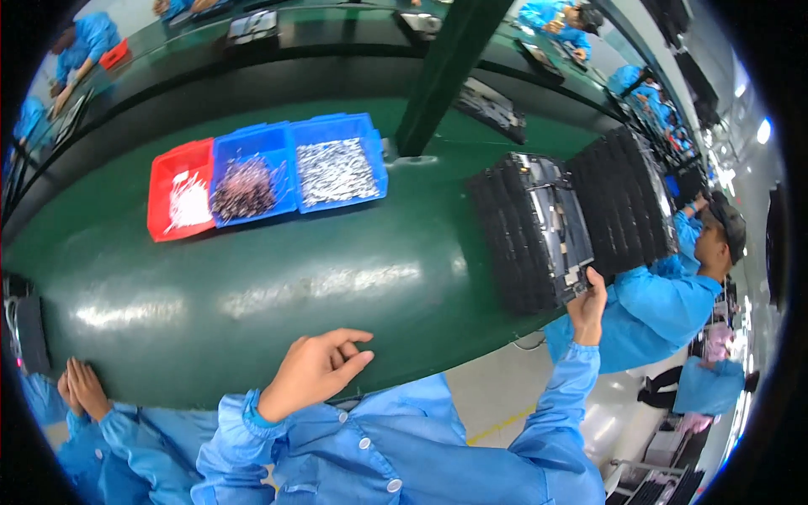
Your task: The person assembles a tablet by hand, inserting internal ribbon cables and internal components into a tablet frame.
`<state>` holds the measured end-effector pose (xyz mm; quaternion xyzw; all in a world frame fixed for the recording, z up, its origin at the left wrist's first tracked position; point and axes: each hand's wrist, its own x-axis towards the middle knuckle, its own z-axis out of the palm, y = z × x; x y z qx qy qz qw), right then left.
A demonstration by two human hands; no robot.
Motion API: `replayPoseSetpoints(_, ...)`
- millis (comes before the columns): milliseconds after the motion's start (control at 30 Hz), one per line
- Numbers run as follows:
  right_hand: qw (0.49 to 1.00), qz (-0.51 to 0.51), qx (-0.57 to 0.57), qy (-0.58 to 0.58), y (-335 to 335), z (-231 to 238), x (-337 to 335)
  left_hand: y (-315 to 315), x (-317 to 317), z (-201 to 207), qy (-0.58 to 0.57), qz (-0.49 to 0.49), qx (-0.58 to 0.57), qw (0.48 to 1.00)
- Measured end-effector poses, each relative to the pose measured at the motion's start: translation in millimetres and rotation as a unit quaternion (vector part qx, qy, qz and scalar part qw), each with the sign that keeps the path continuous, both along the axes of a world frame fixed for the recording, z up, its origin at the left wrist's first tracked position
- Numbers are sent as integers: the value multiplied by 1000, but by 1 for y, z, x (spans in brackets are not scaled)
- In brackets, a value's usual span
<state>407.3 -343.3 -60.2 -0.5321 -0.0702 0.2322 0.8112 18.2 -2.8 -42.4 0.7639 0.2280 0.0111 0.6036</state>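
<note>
Green tabletop, and over at the right end of the table point(396, 252) is the work: a flat panel point(560, 215) in a black frame, lying face up on top of a dark stack point(507, 244). The right hand point(588, 310) is on it, thumb up against the panel's near end, right by the table's near edge! The other fingers are partly hidden, so how tightly that grip closes, nobody can tell. And the left hand point(316, 369)? Loosely curled, thumb and forefinger apart, nothing in it, poised by the middle of the near edge. A second dark stack point(621, 202) sits just beside the first, farther right. Toward the far edge, three bins side by side: a red bin point(158, 198) of white strips point(190, 204), a blue bin point(246, 140) of brownish bits point(244, 190), another blue bin point(379, 178) of silvery pieces point(337, 170). Between bins and stacks rises a green post point(442, 76). Beyond the second stack, a co-worker point(665, 307) in blue.
</note>
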Motion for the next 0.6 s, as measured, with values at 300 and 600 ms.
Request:
replayPoseSetpoints(300,998,18,-55,-22,-25,2,-71,-37,-15,10,-31,-232,-27,972)
replayPoseSetpoints(600,913,261,-301,-89,91,57,-239,-97,-77,-21,21,-350,84,933)
